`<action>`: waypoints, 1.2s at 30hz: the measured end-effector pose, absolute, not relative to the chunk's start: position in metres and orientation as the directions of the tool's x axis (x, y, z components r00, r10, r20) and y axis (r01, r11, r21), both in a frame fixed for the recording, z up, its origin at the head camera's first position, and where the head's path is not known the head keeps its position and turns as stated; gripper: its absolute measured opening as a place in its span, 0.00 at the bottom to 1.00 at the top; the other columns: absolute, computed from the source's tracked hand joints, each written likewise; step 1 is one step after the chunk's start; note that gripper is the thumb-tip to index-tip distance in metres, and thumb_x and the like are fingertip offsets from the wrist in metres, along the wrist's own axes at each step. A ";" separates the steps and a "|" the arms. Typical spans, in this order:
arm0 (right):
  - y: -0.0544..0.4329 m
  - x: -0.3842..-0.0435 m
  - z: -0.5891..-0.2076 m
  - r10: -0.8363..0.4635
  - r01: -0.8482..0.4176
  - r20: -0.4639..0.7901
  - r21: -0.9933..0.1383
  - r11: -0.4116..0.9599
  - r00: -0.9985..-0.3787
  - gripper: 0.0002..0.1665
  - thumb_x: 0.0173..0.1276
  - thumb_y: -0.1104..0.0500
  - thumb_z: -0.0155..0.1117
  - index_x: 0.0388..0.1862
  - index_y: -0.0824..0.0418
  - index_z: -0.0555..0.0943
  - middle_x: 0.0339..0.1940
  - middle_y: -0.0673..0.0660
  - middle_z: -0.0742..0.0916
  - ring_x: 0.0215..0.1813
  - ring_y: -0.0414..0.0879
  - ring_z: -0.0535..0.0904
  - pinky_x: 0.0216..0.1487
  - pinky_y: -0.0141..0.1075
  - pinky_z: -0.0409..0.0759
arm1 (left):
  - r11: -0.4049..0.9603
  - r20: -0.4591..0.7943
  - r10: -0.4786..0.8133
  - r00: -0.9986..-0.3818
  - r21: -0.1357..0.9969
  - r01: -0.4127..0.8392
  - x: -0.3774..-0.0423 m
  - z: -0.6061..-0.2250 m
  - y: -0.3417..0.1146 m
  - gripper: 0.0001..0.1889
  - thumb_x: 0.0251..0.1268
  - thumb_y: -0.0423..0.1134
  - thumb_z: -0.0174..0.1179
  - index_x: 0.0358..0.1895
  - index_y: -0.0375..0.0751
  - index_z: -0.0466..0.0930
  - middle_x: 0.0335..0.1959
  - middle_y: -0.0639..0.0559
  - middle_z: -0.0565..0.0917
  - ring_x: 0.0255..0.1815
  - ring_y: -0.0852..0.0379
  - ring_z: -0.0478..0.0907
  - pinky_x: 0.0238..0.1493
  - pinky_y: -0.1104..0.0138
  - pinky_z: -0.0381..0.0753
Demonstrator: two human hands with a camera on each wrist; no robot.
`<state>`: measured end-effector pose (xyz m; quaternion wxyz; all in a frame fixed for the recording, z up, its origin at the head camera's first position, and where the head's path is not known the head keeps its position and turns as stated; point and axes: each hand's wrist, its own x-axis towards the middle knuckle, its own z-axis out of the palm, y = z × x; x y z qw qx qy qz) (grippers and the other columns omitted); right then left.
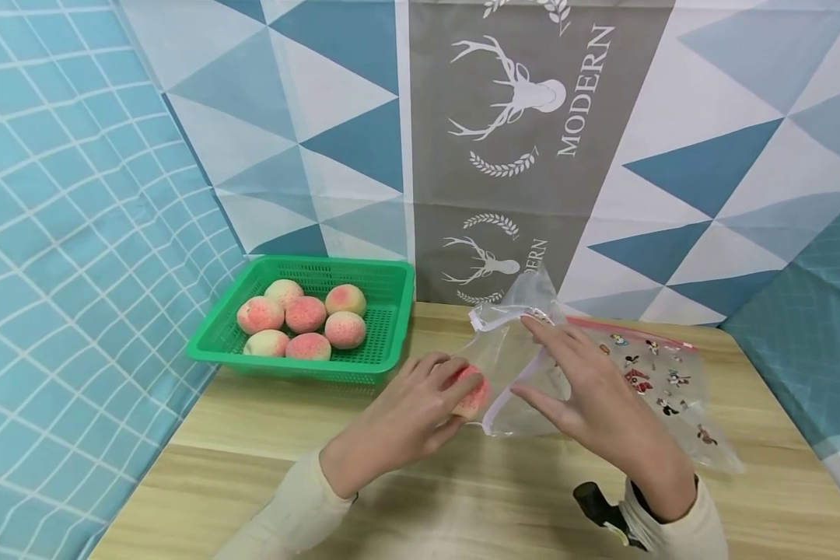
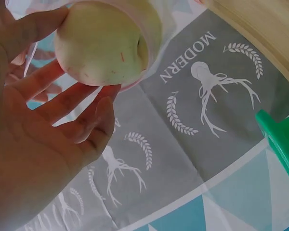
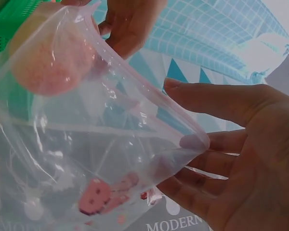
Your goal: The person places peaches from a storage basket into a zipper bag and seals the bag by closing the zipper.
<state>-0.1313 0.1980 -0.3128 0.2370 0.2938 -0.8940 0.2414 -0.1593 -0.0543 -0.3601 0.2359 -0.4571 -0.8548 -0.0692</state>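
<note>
Left grip [image 1: 416, 404]: holding 1 peach [image 1: 474, 397], fingers curled over it, thumb on the near side. Peach sits at the mouth of a clear bag [image 3: 101, 139], partly behind the plastic in both wrist views. How deep it sits, can't tell.

Right grip [image 1: 598, 389]: wide, thumb and fingers spread along the bag's mouth, fingertips touching the plastic near 1 corner. The lilac zip strip [image 1: 498, 406] runs along the rim. Mouth gapes and faces left, toward the peach. Bag body is wrinkled, upper part peaked in the head view.

Right of that, partly behind the right grip: 2nd bag [image 1: 693, 412], flat on the table [image 1: 266, 420], clear, red zip along its far edge, small cartoon figures printed on it. Can't tell if the 2 bags touch.

Left of the left grip: green basket [image 1: 400, 327], perforated, on the table near the back. 7 more peaches [image 1: 306, 314] inside, grouped left of center, colored pale yellow to pink-red.

Cream sleeves [image 1: 287, 505] on both arms, black device [image 1: 593, 505] at the right wrist. Behind the table: back sheet [image 1: 434, 163], blue/white triangles plus a gray panel with deer heads and "MODERN". Blue grid sheet [image 1: 56, 272] on the left.
</note>
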 end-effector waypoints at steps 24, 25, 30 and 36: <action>0.205 -0.137 -0.310 -0.397 -0.658 0.605 -0.298 0.691 -0.690 0.51 0.54 0.61 0.80 0.76 0.59 0.66 0.63 0.61 0.81 0.62 0.55 0.77 0.59 0.58 0.73 | 0.573 0.557 0.709 -0.434 -0.095 0.814 -0.164 -0.371 -0.054 0.17 0.61 0.38 0.68 0.53 0.46 0.80 0.55 0.48 0.81 0.60 0.51 0.75 0.57 0.53 0.74; 0.206 -0.137 -0.311 -0.395 -0.656 0.604 -0.297 0.694 -0.692 0.51 0.54 0.61 0.80 0.76 0.59 0.66 0.63 0.61 0.81 0.62 0.56 0.77 0.59 0.58 0.73 | 0.570 0.556 0.709 -0.434 -0.089 0.816 -0.164 -0.371 -0.055 0.16 0.61 0.38 0.68 0.52 0.46 0.81 0.54 0.48 0.81 0.60 0.51 0.75 0.57 0.53 0.73; 0.208 -0.138 -0.312 -0.386 -0.639 0.590 -0.304 0.706 -0.709 0.52 0.54 0.61 0.80 0.77 0.58 0.65 0.65 0.61 0.79 0.63 0.55 0.75 0.58 0.58 0.74 | 0.551 0.559 0.712 -0.425 -0.069 0.832 -0.161 -0.373 -0.057 0.12 0.64 0.37 0.66 0.50 0.45 0.82 0.54 0.48 0.81 0.59 0.51 0.75 0.58 0.53 0.73; 0.210 -0.138 -0.313 -0.380 -0.625 0.580 -0.305 0.719 -0.721 0.53 0.54 0.62 0.80 0.77 0.59 0.64 0.66 0.62 0.78 0.63 0.55 0.74 0.56 0.58 0.76 | 0.529 0.578 0.714 -0.396 -0.074 0.845 -0.159 -0.378 -0.060 0.10 0.63 0.35 0.66 0.48 0.44 0.82 0.54 0.48 0.81 0.59 0.51 0.76 0.57 0.54 0.74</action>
